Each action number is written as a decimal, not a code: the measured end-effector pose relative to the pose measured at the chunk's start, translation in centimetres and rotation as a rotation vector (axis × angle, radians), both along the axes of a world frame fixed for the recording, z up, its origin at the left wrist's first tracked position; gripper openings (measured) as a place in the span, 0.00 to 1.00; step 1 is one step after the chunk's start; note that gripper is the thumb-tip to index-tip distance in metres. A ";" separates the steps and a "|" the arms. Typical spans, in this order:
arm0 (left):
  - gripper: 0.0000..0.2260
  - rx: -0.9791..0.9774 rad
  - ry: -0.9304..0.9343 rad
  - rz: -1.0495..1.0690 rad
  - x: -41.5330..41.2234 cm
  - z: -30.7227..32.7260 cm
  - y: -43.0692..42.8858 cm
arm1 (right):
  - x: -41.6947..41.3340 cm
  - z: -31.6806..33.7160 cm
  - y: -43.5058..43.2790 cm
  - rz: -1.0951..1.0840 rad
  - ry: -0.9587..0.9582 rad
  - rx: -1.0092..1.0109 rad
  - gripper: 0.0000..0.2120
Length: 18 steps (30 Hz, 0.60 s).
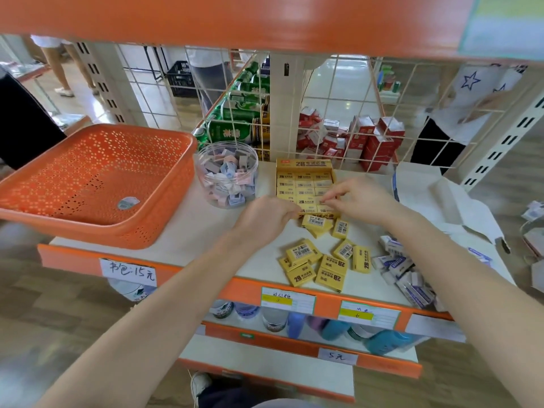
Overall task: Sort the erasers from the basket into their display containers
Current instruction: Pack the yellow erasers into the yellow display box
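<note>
Both hands at the yellow box (304, 184) on the shelf (206, 231)

It is nearly full; loose yellow erasers (331, 265) lie before it. The jar (226, 178) holds pastel ones. The left hand (265, 216) grips the box's front corner; the right hand's (356, 198) narrow grip pinches an eraser inside.

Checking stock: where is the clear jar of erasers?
Head view: the clear jar stands left of centre on the shelf, between the orange basket and the yellow display box.

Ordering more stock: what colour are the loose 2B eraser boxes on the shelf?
The loose eraser boxes are yellow with dark print; head view.
</note>
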<state>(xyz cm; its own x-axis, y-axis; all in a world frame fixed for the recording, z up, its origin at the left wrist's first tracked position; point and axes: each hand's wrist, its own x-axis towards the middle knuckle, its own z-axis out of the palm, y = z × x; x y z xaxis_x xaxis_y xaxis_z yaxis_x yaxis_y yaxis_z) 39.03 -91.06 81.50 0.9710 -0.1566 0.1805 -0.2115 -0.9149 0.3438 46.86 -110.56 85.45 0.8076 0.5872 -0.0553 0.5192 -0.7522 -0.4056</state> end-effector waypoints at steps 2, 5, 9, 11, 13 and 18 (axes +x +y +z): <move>0.13 -0.094 0.009 -0.024 -0.4 0.7 0.3 | -0.9 0.7 -0.3 0.082 0.001 0.077 0.10; 0.12 -0.159 -0.054 -0.026 -1.6 1.8 0.2 | -1.5 1.1 -0.3 0.166 0.025 -0.033 0.15; 0.14 -0.244 0.048 0.002 -3.1 2.7 -0.5 | -2.6 -0.4 0.1 0.223 -0.075 -0.123 0.18; 0.16 -0.257 0.080 0.004 -3.1 2.5 -0.5 | -2.9 -0.7 0.0 0.241 -0.072 -0.074 0.15; 0.18 -0.271 0.102 0.014 -3.0 2.2 -0.4 | -2.9 -0.8 -0.1 0.256 -0.061 -0.051 0.14; 0.19 -0.314 0.047 0.004 -2.9 1.3 -0.8 | -3.4 -0.7 -0.4 0.098 0.047 0.229 0.13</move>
<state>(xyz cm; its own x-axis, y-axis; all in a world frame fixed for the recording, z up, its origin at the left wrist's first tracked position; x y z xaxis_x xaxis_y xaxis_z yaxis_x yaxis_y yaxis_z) 36.09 -91.87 82.77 0.9801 -0.0962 0.1739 -0.1848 -0.7632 0.6192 43.49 -110.94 84.75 0.7460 0.6638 0.0524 0.5617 -0.5850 -0.5850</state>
